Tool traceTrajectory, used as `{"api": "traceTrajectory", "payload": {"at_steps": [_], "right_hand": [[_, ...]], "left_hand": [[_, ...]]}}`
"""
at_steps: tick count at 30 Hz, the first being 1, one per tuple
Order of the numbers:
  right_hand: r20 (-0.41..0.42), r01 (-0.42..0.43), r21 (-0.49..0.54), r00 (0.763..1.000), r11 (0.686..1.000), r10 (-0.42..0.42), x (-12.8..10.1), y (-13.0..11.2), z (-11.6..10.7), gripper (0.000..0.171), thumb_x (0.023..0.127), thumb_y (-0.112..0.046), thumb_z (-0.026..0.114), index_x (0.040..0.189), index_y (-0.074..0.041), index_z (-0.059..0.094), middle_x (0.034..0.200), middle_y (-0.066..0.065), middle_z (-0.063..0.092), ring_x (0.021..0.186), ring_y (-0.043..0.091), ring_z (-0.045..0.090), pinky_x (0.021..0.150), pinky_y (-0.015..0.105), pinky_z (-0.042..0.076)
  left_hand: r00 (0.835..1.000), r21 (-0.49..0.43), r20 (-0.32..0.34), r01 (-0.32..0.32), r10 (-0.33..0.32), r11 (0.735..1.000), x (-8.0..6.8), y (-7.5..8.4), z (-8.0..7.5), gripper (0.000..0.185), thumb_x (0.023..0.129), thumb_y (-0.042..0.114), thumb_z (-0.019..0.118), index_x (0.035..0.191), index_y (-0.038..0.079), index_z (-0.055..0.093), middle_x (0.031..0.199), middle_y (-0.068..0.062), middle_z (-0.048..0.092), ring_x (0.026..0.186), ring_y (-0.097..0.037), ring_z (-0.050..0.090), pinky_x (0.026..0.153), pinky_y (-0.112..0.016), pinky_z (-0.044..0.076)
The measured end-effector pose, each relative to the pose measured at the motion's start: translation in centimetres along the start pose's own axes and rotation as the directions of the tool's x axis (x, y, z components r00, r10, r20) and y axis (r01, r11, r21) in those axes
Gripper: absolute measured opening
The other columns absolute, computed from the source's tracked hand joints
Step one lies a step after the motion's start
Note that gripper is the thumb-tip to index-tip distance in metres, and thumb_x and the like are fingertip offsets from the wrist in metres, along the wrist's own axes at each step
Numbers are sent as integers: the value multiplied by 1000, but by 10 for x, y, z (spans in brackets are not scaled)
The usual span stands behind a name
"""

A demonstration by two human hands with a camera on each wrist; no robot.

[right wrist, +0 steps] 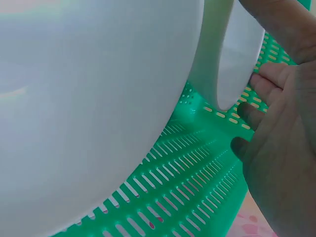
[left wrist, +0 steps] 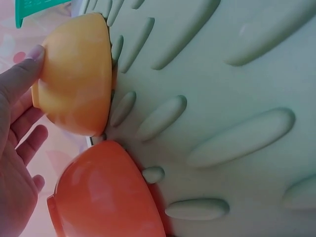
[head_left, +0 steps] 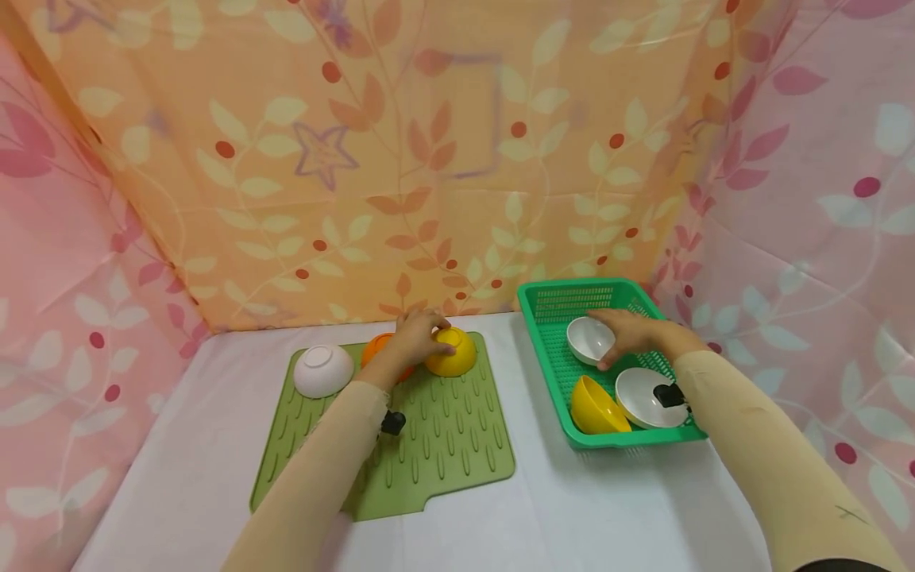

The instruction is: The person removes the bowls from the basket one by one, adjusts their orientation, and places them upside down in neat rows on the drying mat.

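My left hand [head_left: 415,338] is at an upside-down yellow bowl [head_left: 456,357] on the green drying mat [head_left: 457,445]. Its thumb presses the bowl's side near the base, while the lower fingers curl loosely beside it in the left wrist view. Next to it sits an upturned orange bowl [left wrist: 106,192], partly hidden by that hand in the head view. Over the green basket [head_left: 549,377], my right hand [head_left: 632,332] spans a small white bowl [head_left: 588,340], thumb and fingers at its rim. In the right wrist view its fingertips lie along that bowl's outside [right wrist: 239,59].
An upturned white bowl [head_left: 323,372] stands at the mat's left. Near the basket's front lie a tilted yellow bowl [head_left: 596,409] and a larger white bowl [head_left: 636,397], close under the right wrist. A patterned curtain [head_left: 429,159] closes off the back and sides.
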State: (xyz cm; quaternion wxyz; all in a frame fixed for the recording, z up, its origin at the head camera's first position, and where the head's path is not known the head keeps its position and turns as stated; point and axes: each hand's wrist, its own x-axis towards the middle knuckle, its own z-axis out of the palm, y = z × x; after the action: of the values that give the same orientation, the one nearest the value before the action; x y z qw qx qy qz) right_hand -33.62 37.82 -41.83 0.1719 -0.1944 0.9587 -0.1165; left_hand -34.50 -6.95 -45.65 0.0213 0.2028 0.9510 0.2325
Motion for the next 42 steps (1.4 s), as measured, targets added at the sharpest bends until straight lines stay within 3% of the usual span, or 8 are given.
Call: {"api": "traceTrajectory", "payload": {"at_steps": [9,18,29,36,42], "right_hand": [[-31,4,-28,1000,1000,-4,1,6,2,113,72,-52,90,157,-2,35,160,30,33,144,56,25,112,79,11],[-227,19,-99,973,995,-41,-8,-3,-10,109,68,-57,89,152,-4,44,154,26,43,139,52,33,110,75,17],[-436,94,-15,895,995,-91,-39,-74,-40,108,65,-52,92,151,-5,46,146,25,50,133,47,37,111,70,16],[-516,146,-22,845,989,-136,-60,-122,-26,110,65,-56,93,151,-6,46,146,20,50,135,43,35,111,68,15],[-568,181,11,811,983,-143,-80,-165,-3,112,61,-58,94,150,-8,47,146,16,49,134,38,36,112,66,18]], "left_hand": [[1000,13,4,-16,16,1000,4,-1,2,57,87,44,81,134,16,67,150,-3,55,154,-34,24,123,-57,8],[999,42,1,-53,53,998,9,-3,7,56,86,46,81,131,16,69,140,-1,63,149,-33,33,124,-57,8],[998,23,-25,-60,61,998,4,-5,-1,55,85,41,84,130,11,71,139,-6,64,154,-37,26,125,-55,10],[998,17,-6,-61,61,998,3,-7,0,55,86,42,83,131,13,70,143,-7,61,149,-33,33,126,-54,9],[998,13,-16,-66,66,998,2,-8,1,54,86,41,83,130,13,70,143,-7,60,151,-35,30,125,-55,8]]}}
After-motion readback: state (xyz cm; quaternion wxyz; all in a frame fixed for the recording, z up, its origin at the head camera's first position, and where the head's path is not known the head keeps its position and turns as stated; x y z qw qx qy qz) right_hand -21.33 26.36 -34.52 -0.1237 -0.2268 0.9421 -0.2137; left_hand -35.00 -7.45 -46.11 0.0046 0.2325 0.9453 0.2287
